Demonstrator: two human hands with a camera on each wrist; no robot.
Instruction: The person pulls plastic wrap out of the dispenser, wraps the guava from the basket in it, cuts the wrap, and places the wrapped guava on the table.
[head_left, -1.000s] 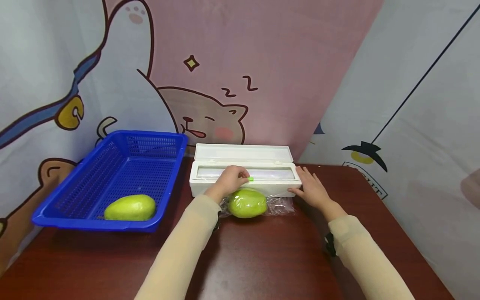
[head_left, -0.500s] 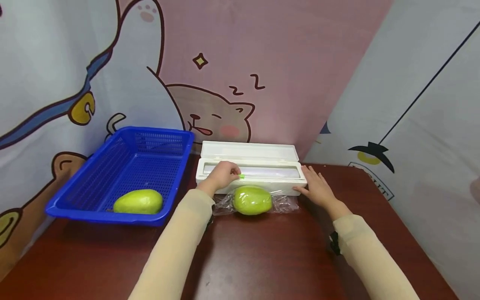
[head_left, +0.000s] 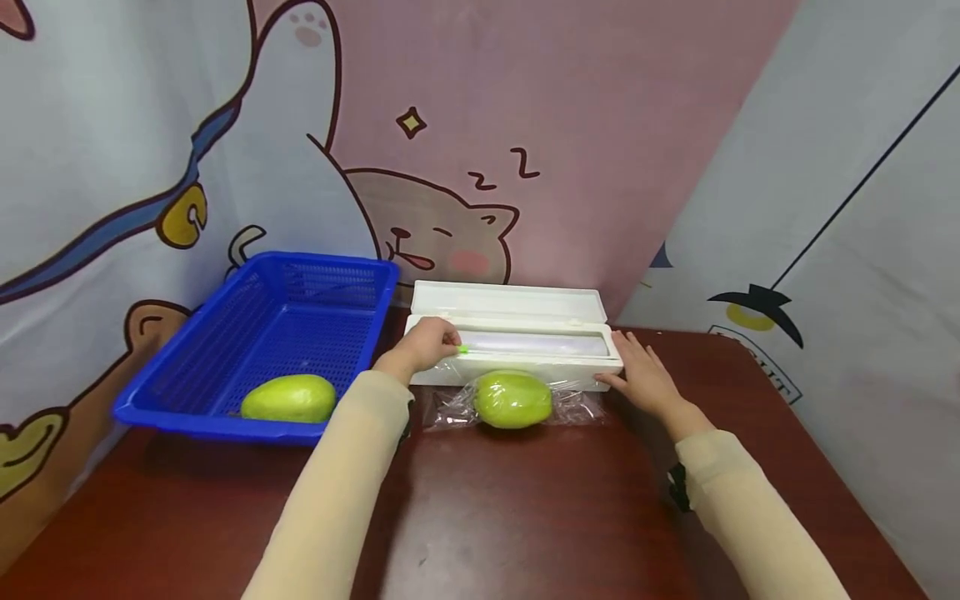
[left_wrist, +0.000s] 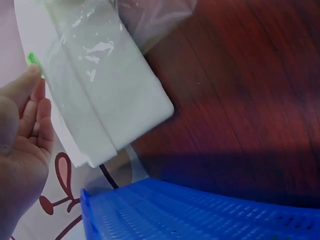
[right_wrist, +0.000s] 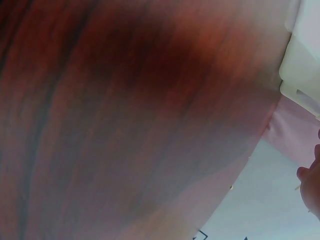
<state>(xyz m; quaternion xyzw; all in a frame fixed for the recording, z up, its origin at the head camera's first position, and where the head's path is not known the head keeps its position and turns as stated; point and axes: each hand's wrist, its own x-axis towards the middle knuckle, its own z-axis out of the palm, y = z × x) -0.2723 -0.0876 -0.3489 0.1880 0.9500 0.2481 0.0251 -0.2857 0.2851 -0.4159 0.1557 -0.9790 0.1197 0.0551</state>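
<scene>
Left hand: the left hand (head_left: 420, 343) has thumb and forefinger clamped on a small bright-green plastic tab (head_left: 462, 350) at the box's front edge.
Right hand: the right hand (head_left: 643, 379) lies against the box's right end, fingers extended, grasping nothing.
Slide: probably a cutting stroke; best run level and in one pass, with the right hand bracing so the box cannot skid.
Box: the long white plastic box (head_left: 588, 367), lid tipped back, bears a pale roll (head_left: 540, 343); the tab sits left of its middle.
Fruit: a rounded green fruit in clear film (head_left: 513, 400) lies on the dark red-brown surface (head_left: 495, 517) just before the box; slack film would likely snag, so tension helps.
Basket: a blue perforated plastic basket (head_left: 258, 426), left, holds an elongated green fruit (head_left: 291, 398).
Left wrist view: shows the pinch closely, and glinting film over the box.
Right wrist view: catches only fingertips and a box corner; their contact shows only from the head.
</scene>
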